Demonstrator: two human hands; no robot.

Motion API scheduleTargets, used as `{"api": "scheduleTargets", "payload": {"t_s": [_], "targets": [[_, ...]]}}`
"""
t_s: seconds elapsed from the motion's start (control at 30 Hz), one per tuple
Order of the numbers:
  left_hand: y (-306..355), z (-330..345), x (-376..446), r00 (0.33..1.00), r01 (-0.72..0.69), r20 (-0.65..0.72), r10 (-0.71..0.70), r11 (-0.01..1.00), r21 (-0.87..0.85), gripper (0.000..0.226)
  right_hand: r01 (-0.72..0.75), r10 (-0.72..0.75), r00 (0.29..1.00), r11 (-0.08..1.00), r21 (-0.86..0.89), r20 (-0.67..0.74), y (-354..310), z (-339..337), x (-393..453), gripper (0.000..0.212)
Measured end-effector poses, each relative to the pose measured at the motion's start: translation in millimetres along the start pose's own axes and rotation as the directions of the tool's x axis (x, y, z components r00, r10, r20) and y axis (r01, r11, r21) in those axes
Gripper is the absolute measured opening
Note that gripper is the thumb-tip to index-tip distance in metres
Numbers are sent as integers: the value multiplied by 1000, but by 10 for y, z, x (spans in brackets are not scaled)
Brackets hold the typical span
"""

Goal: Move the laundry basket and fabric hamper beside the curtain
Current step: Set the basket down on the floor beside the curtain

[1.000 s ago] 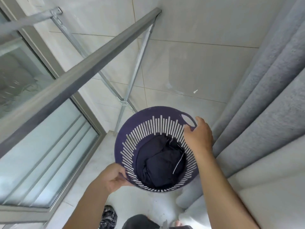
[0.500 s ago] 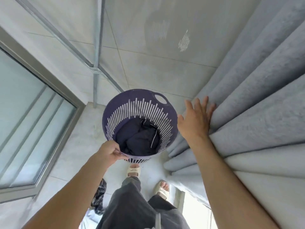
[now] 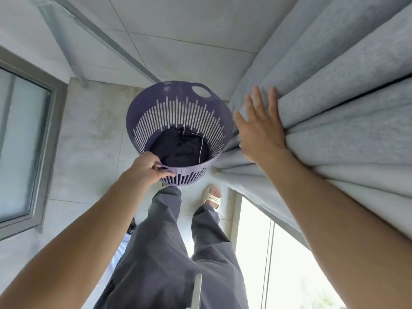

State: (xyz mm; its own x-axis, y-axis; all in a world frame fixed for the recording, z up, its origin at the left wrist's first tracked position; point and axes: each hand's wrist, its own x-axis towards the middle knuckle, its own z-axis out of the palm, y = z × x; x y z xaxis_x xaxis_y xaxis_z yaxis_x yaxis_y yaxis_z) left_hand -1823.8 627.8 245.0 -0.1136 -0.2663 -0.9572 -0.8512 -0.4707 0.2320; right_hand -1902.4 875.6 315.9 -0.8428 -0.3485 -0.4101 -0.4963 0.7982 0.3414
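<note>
A round purple slotted laundry basket (image 3: 156, 103) with dark clothes (image 3: 180, 148) inside hangs in front of me above the pale floor. My left hand (image 3: 149, 168) grips its near rim. My right hand (image 3: 258, 130) is flat and spread against the folds of the grey curtain (image 3: 334, 97), just right of the basket, holding nothing. The basket's right side touches the curtain folds. No fabric hamper is in view.
A metal drying-rack frame (image 3: 66, 47) stands at the far left. A grey-framed window (image 3: 29, 134) fills the left side. My legs in grey trousers (image 3: 167, 241) and a sandalled foot (image 3: 211, 197) are below the basket. A bright glass door (image 3: 278, 253) lies lower right.
My right hand let go of the basket rim and moved onto the curtain. The left hand alone now holds the basket, which has come closer to the curtain.
</note>
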Motion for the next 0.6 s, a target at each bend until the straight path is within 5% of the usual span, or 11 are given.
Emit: {"api": "scheduleTargets", "payload": {"t_s": [0.2,0.43,0.6], "targets": [[-75,108,385,1000,-16,-13,15,999,-38,31,21,-19,995,999,-26,94,-177,344,351,77],[113,203,748,996,-28,-85,30,999,24,66,55,-32,978,993,-108,207,-235,566,831,70],[267,231,898,995,1,-99,4,999,55,64,-21,77,961,978,-207,266,-91,642,1263,64]]}}
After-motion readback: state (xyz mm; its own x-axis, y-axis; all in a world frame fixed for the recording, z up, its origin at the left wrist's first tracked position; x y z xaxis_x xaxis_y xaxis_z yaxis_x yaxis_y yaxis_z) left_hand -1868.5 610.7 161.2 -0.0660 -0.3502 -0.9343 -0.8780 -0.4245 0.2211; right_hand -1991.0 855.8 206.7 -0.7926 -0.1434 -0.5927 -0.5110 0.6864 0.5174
